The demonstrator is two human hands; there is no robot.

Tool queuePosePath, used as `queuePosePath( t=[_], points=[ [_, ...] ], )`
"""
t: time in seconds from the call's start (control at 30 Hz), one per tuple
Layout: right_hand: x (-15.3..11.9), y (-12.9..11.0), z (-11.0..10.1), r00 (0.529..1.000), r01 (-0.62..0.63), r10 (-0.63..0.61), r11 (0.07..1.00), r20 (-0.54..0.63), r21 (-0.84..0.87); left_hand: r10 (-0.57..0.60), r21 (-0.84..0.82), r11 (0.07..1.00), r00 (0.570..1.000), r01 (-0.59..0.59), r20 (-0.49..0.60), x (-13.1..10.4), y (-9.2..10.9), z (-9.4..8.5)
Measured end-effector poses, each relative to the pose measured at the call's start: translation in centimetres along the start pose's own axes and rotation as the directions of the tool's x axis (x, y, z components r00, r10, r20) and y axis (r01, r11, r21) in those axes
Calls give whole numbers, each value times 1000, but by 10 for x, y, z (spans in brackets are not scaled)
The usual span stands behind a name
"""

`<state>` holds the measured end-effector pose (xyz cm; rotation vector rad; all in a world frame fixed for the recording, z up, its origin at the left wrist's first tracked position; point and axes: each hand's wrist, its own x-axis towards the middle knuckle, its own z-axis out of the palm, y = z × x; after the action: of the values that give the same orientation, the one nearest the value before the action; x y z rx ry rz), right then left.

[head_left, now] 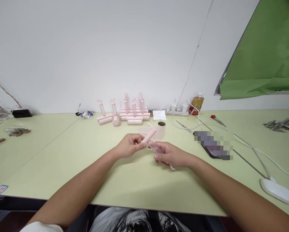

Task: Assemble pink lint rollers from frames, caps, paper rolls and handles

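Note:
Above the near middle of the table, my left hand (130,145) is closed around a pale pink lint roller head (149,135), which slants up and to the right. My right hand (170,155) grips a translucent pink handle (155,147), its tip meeting or nearly meeting the pink head; I cannot tell whether they are joined. A pink end shows below my right fingers. Just beyond the hands stands a roll of clear film or sheet (161,130) with a brown core. Farther back, several pink lint rollers (135,118) sit with upright handles ending in loops.
To the right lie a phone (212,146), a blade-like tool (183,126), a red-handled tool (217,120) and a white charger (278,190) with trailing cables. A power strip (177,112) and a drink bottle (197,103) stand by the wall. Small bagged parts (17,130) lie left.

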<state>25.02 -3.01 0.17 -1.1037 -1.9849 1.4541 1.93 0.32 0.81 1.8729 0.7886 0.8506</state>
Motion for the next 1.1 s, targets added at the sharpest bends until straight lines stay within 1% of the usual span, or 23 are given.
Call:
queuePosePath(
  t=[0.03,0.1,0.13,0.2,0.3,0.4,0.47,0.57,0.63,0.7,0.77,0.83,0.97,1.1],
  points=[
    [-1,0,0,1000,-3,5,999,29,-42,-31,-75,997,998,36,60,-1,3,-1],
    [-1,1,-1,997,76,-79,985,-15,-153,-99,-214,968,981,134,167,-3,11,-4],
    [0,1,-1,990,124,-136,970,-41,-210,-126,-261,948,968,181,217,-4,14,-6],
    [1,2,-2,976,194,-213,938,-37,-288,-148,-308,918,935,251,322,-6,20,-7],
    [1,1,0,968,250,-247,920,49,-301,-105,-379,873,878,306,467,-7,18,-2],
    [0,-2,4,953,302,-279,916,121,-265,-61,-482,794,837,371,544,-6,6,7],
    [1,-3,5,946,322,-298,913,129,-252,-53,-536,738,827,410,559,-5,-2,11],
    [2,-1,4,956,292,-273,913,107,-284,-35,-611,671,841,420,540,-4,-12,14],
    [2,1,3,964,264,-252,905,81,-334,-24,-633,647,841,425,540,-3,-14,14],
    [2,3,2,969,242,-239,890,57,-386,-18,-633,640,831,437,555,-3,-14,14],
    [2,4,1,973,220,-226,877,36,-427,-18,-626,642,825,442,564,-2,-13,14],
    [2,4,1,973,220,-226,872,40,-437,-36,-611,654,825,446,563,-2,-12,14],
    [3,2,0,958,287,-268,885,104,-366,-89,-559,709,840,430,535,-2,-12,16],
    [4,0,0,942,335,-308,880,133,-338,-77,-546,748,866,378,494,-2,-13,20]
  ],
)
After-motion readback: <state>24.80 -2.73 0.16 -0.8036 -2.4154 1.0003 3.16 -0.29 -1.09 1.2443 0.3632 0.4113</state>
